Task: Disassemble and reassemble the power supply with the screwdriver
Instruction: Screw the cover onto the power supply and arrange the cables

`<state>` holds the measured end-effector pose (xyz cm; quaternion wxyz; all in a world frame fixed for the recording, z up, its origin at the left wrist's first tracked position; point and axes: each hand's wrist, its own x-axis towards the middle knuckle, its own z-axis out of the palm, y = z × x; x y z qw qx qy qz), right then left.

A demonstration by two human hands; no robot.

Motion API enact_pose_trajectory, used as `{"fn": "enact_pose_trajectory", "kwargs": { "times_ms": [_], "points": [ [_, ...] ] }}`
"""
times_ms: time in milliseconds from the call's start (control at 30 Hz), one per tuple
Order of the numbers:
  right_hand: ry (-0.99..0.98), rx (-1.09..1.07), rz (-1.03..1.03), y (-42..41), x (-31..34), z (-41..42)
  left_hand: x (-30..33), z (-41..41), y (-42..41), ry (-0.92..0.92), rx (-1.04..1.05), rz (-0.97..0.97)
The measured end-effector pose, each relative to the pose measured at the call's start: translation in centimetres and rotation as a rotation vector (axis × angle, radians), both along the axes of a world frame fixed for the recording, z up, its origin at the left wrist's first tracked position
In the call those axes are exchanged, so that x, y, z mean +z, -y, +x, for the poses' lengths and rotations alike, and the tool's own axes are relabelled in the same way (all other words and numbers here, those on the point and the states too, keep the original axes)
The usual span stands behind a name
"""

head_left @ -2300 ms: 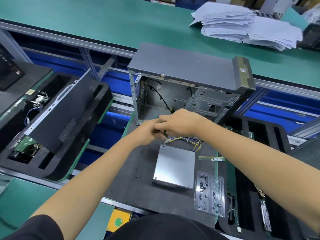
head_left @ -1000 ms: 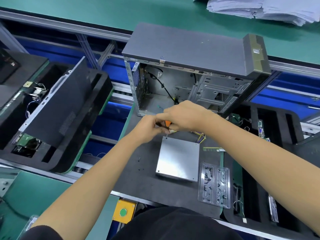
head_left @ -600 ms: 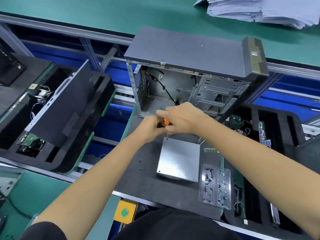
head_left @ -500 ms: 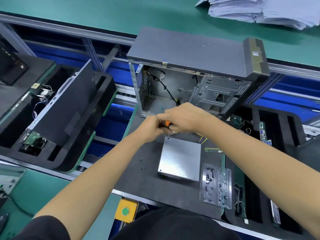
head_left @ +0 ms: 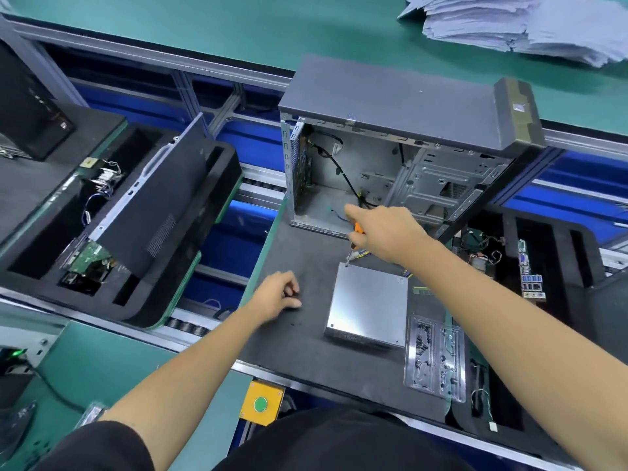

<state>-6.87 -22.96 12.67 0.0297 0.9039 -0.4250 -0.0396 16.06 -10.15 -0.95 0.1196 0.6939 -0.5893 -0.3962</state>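
Right hand (head_left: 390, 232) grips screwdriver (head_left: 356, 232), tip on far-left corner screw of power supply (head_left: 368, 300) lying mid black mat (head_left: 299, 341) — keep shaft vertical, press down; left hand (head_left: 277, 295) loosely curled, empty, beside it on mat

Screwdriver mostly lost inside the right hand

The right hand (head_left: 387, 232) covers the screwdriver (head_left: 356, 229) handle, only an orange sliver showing; the tip at the power supply (head_left: 368, 302) corner is too small to read. At one o'clock, the paper stack (head_left: 516, 25) runs off frame.
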Motion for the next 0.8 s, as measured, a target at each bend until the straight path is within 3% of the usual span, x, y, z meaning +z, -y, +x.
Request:
{"fn": "enact_pose_trajectory", "kwargs": {
  "times_ms": [167,367,500,667,800],
  "points": [
    [0.05,-0.022,-0.013,-2.4,0.2,0.3,-1.2,0.2,-1.0,-0.001,-0.02,-0.05],
    [0.199,-0.187,0.054,-5.2,0.8,-0.3,-2.7,1.3,-1.2,0.077,-0.138,-0.094],
    [0.279,-0.31,0.077,-6.9,0.2,-1.1,-2.9,1.4,-1.6,0.054,-0.109,-0.092],
    [0.46,-0.525,0.076,-8.7,-0.4,-3.0,-0.7,-0.4,-1.4,-0.328,0.211,-0.194],
    [0.56,-0.602,0.097,-9.8,-0.2,-4.3,1.7,-4.7,1.0,-0.687,0.257,-0.14]
  ]
}}
